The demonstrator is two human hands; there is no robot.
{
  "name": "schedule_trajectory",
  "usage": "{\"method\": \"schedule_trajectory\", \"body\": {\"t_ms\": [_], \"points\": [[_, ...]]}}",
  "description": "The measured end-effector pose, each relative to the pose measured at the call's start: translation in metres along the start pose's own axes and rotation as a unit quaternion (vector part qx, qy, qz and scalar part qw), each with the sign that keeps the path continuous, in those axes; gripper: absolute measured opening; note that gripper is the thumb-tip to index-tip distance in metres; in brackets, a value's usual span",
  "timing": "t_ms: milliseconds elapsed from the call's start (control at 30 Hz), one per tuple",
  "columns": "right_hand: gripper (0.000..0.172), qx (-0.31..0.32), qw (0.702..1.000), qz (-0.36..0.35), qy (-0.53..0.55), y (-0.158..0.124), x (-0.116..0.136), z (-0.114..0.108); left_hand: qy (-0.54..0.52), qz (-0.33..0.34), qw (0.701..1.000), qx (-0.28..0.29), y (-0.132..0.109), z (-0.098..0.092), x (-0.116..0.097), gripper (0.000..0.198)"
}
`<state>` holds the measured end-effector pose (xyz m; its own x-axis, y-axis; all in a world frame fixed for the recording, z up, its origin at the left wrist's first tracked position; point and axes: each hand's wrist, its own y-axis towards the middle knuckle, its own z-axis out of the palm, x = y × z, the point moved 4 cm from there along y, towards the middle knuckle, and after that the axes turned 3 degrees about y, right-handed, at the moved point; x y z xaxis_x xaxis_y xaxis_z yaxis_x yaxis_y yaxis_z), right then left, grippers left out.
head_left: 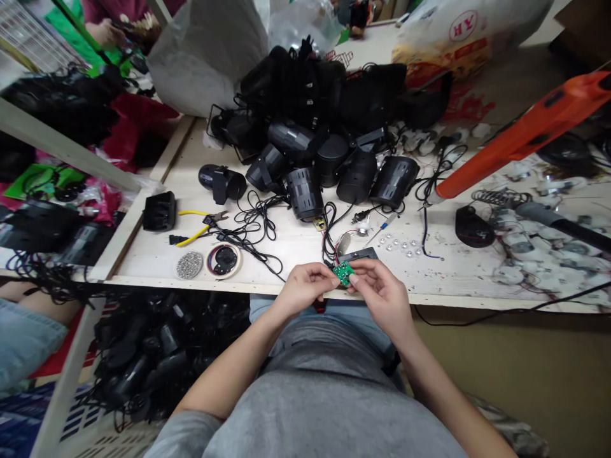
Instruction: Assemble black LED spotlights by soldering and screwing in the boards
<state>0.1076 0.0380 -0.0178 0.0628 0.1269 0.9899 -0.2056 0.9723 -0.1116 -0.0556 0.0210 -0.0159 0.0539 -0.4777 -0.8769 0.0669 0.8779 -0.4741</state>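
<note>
A small green circuit board (344,273) is pinched between both hands, just over the front edge of the bench. My left hand (308,286) grips its left side with thumb and fingertips. On the opposite side, my right hand (379,289) closes thumb and fingers on the board's right edge. Black cable (327,238) runs down toward the board from the bench. Just behind the fingers lie a black flat part (359,254) and a round grey metal disc (344,243). A screwdriver with a blue handle (387,221) rests farther back, beside several small clear lenses (405,244).
Black cylindrical lamp housings (305,191) are heaped at the back. Yellow-handled pliers (203,226), a tape roll (223,261) and a dish of small metal pieces (189,264) lie left. An orange tool (520,137) slants in from the right. A co-worker's hand (105,33) shows upper left.
</note>
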Motion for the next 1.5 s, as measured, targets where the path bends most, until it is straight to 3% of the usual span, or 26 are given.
{"method": "schedule_trajectory", "body": {"t_ms": [233,400,600,733,967,1133,1333,1500], "points": [[0.02,-0.005,0.999,-0.004,-0.033,0.0,0.0,0.005,-0.066,-0.015,0.998,-0.015,0.002,0.001,0.002,0.025],[0.015,-0.022,0.988,-0.067,-0.139,-0.003,0.006,0.007,-0.114,-0.025,0.993,-0.031,0.002,0.003,0.003,0.024],[0.017,-0.03,0.909,-0.267,-0.319,-0.01,0.024,0.01,-0.119,-0.022,0.992,-0.023,0.001,0.002,0.005,0.024],[0.019,-0.003,0.886,-0.299,-0.353,-0.011,0.024,0.01,-0.12,-0.031,0.992,-0.012,0.002,0.001,0.008,0.024],[0.013,-0.008,0.848,-0.359,-0.391,-0.014,0.025,0.012,-0.121,-0.037,0.992,0.002,0.002,0.002,0.008,0.03],[0.017,0.01,0.845,-0.355,-0.4,-0.014,0.022,0.012,-0.109,-0.032,0.993,0.02,0.0,0.001,0.004,0.036],[0.011,0.005,0.88,-0.318,-0.352,-0.009,0.023,0.011,-0.106,-0.017,0.994,0.031,-0.003,0.004,0.0,0.044],[0.012,-0.019,0.889,-0.299,-0.346,-0.01,0.024,0.007,-0.093,0.002,0.996,0.017,-0.001,0.01,-0.001,0.042]]}}
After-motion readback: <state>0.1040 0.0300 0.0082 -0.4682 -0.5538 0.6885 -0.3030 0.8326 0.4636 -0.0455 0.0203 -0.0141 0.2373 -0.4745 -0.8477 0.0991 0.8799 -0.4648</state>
